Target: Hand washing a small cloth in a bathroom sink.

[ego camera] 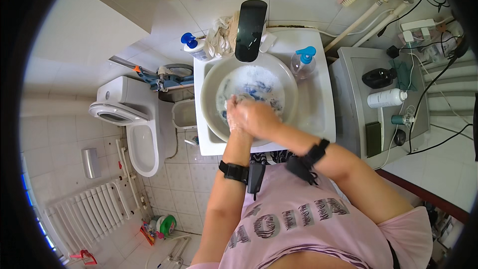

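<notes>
A round white basin [209, 112] stands in the white washbasin [325, 112], holding sudsy water and a wet blue-and-white cloth [257, 89]. Over its near left part, my left hand [234, 114] and my right hand [259, 116] are pressed together, wet with suds. Some whitish cloth shows at the fingers of both hands, gripped between them; how each hand holds it is partly hidden. The rest of the cloth lies in the water just beyond. A dark faucet [251, 31] reaches over the far rim of the basin.
A clear pump bottle [303, 63] stands right of the basin, a white pump bottle [198, 48] and crumpled cloths [220, 39] at the back left. Farther right, a grey washing machine [354, 119] bears bottles and cables. A toilet [143, 149] and a small bin [183, 114] are at left.
</notes>
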Available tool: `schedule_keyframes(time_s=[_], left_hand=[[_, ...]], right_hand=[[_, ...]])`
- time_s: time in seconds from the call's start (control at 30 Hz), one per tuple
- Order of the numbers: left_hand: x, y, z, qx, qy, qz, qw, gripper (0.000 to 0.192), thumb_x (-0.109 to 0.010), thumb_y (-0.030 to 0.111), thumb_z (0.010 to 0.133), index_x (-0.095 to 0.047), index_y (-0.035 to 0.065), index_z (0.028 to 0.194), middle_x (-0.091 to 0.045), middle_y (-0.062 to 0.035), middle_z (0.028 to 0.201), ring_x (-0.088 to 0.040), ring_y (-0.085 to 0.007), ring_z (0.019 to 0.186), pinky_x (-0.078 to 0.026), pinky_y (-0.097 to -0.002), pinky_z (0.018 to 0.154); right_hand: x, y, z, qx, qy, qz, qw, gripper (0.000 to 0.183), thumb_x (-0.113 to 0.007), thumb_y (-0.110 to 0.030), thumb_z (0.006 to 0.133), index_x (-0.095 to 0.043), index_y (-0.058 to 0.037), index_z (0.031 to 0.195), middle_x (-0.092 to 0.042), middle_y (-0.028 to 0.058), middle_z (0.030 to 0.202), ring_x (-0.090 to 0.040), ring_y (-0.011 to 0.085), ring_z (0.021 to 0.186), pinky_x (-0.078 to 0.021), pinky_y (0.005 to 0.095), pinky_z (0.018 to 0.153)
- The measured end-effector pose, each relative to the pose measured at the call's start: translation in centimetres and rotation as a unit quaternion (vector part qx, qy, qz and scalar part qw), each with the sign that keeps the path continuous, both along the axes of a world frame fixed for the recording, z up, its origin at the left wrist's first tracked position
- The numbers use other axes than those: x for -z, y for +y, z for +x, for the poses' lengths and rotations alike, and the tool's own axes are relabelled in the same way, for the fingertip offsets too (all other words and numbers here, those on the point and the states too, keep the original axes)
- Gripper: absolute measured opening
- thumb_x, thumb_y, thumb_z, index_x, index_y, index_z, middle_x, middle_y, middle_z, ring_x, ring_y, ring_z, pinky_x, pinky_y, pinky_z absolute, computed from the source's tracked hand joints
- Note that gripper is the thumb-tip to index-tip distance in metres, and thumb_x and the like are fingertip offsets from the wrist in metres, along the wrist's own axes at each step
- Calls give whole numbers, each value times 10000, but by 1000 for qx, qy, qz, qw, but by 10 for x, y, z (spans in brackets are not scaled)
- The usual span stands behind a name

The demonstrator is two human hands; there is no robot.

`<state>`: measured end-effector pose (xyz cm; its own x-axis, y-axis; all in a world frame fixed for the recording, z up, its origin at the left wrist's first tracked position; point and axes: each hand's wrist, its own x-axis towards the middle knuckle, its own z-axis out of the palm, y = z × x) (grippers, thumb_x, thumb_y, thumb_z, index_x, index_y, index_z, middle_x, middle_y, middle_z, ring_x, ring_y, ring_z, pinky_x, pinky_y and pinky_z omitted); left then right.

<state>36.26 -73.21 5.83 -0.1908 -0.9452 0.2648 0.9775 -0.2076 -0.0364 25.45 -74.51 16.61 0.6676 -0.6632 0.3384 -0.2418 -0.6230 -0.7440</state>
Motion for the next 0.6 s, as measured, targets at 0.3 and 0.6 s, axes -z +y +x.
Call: schedule_keyframes(time_s=[0.3,0.6], left_hand=[[-104,-21,-41,-84,-260,482,832,462,-304,414,908,-466,94,1199,-514,-116,1193,-484,-296,1103,-368,-449,946],[-71,-8,-30,-164,-164,412,881,529,-262,395,931,-361,-2,1267,-428,-122,1285,-388,-263,1201,-300,-399,1016]], right_hand=[[38,-79,-17,111,216,130,961,370,-442,-367,864,-635,-60,795,-613,201,810,-592,349,764,-456,436,686],[28,-70,-44,-131,127,395,901,591,-625,-345,794,-448,-1,1240,-508,131,1203,-463,210,1122,-346,290,956]])
